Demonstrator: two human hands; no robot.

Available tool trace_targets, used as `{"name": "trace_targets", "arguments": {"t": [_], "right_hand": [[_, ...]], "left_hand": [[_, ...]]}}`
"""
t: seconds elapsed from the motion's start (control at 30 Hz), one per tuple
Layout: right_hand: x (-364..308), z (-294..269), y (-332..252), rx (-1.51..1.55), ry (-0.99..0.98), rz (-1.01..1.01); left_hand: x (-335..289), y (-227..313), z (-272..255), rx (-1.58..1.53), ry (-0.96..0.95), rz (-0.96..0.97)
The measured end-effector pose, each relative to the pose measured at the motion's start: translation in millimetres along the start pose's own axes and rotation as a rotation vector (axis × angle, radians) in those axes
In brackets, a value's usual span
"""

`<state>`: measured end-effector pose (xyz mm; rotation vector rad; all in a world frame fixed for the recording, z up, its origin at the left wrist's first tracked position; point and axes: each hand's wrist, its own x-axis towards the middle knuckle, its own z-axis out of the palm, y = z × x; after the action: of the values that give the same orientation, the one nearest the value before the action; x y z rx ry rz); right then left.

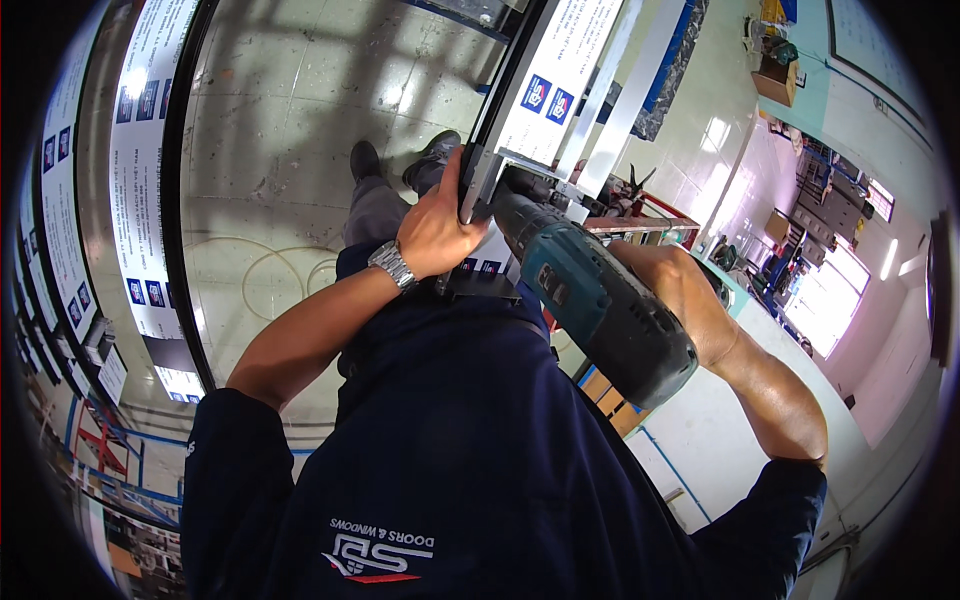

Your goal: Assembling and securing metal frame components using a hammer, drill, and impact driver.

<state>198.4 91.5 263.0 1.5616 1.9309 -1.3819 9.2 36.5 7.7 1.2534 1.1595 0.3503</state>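
Grip: the right hand [672, 290] is grasping the cordless drill [585, 280] from its right side, the body hiding the handle and fingers; the left hand [440, 235] is resting against the near end of the film-wrapped metal profile [553, 75], its index finger extending along the dark edge; whether it is clasping or only pressing, I cannot tell. Governing relation: the profile is lying ahead of the left hand, its long axis running away from the torso and slightly rightward; the drill is pointing forward and leftward toward that near end, its dark nose [515, 215] sitting just beside it; the left hand is standing nearer the profile; the drill's tip is not showing, so contact is going unverified. Materials: the drill is presenting a rounded teal-and-black housing; the profile is wearing smooth white film with blue square labels; straight silver strips [632, 105] are lying alongside; a metal-link watch [392, 265] is encircling the left wrist; glossy, speckled floor tiles [270, 150] are showing beyond.
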Motion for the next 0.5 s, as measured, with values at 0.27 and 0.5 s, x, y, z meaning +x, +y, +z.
{"name": "trace_targets", "arguments": {"t": [0.27,0.5], "right_hand": [[-0.5,2.1,7.4,-0.078,-0.038,-0.007],[11.2,-11.0,2.3,-0.139,-0.131,0.024]], "left_hand": [[0.6,6.5,-1.9,0.032,0.002,-0.012],[1.8,7.7,-3.3,0.021,-0.010,-0.001]]}}
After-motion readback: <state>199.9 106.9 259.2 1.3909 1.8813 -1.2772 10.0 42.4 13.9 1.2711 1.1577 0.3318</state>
